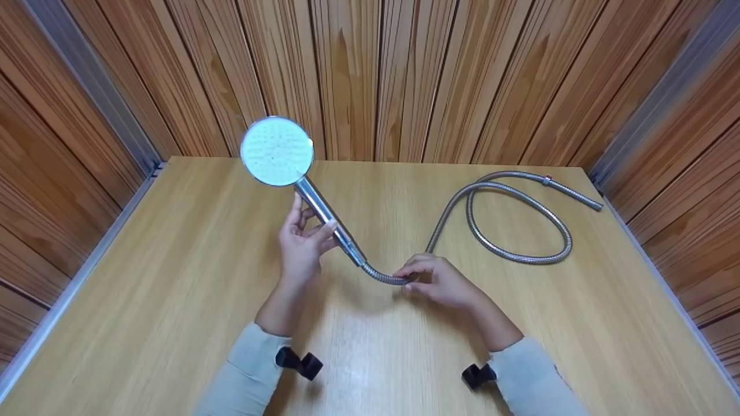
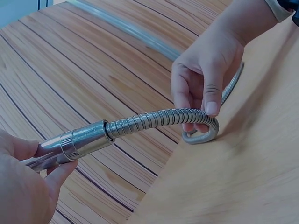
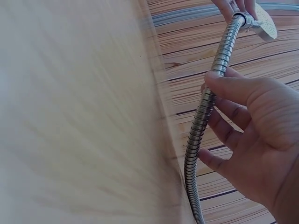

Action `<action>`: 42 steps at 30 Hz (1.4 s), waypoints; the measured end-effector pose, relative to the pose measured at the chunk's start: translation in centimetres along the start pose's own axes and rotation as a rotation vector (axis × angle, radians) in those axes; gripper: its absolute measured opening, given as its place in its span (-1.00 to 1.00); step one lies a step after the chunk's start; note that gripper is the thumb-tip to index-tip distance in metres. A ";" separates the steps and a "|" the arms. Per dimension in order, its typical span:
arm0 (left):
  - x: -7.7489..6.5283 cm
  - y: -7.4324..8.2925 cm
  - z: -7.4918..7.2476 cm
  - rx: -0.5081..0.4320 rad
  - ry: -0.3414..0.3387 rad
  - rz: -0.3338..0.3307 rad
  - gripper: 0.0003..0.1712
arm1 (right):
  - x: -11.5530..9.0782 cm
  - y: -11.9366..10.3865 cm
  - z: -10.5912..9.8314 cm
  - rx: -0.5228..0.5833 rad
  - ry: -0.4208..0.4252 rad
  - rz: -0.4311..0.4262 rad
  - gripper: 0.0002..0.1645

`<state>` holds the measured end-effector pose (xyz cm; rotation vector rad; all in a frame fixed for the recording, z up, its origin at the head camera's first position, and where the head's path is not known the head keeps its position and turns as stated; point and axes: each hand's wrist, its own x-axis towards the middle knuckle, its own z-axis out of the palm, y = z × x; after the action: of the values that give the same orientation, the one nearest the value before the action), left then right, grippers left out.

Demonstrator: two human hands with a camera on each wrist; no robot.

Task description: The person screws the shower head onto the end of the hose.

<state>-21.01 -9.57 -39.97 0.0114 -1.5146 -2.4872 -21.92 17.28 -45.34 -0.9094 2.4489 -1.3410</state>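
Observation:
A chrome shower head (image 1: 277,151) with a round, pale spray face is held up at a tilt, face toward the head camera. My left hand (image 1: 302,245) grips its handle (image 1: 321,206) between thumb and fingers. The ribbed metal shower hose (image 1: 378,275) enters the handle's lower end at a smooth chrome collar (image 2: 96,138). A short way along, my right hand (image 1: 442,281) pinches the hose with thumb and fingertips, as the right wrist view also shows. Beyond that hand the hose (image 1: 517,259) runs to the right and lies in a loop on the table.
The loose hose end (image 1: 595,204) lies near the table's back right corner, with a small red-marked ring (image 1: 546,180) on the hose close by. Wood-plank panels (image 1: 399,81) stand behind the wooden table (image 1: 173,277) and on both sides. Each sleeve carries a black wrist mount (image 1: 300,363).

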 end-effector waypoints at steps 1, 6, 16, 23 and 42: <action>0.1 -0.1 -0.1 0.002 0.009 -0.007 0.01 | 0.0 0.0 0.0 -0.021 -0.006 -0.005 -0.68; 0.5 -0.5 -0.3 0.011 0.051 -0.043 -0.04 | 0.3 0.2 0.1 -0.102 -0.013 0.009 -0.75; 1.5 -1.7 -0.9 0.009 0.149 -0.074 -0.12 | 0.4 0.2 0.0 -0.148 -0.003 -0.068 -0.81; 2.3 -2.8 -1.7 0.109 0.203 -0.162 -0.13 | 0.2 0.2 0.0 -0.165 -0.004 -0.088 -0.82; 3.3 -4.9 -3.5 0.323 0.229 -0.291 -0.10 | 0.4 -0.2 0.3 -0.300 -0.027 -0.119 -0.82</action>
<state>-24.75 -11.12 -45.48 0.5878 -1.9020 -2.3083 -22.03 16.75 -45.35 -1.1483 2.6577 -0.9999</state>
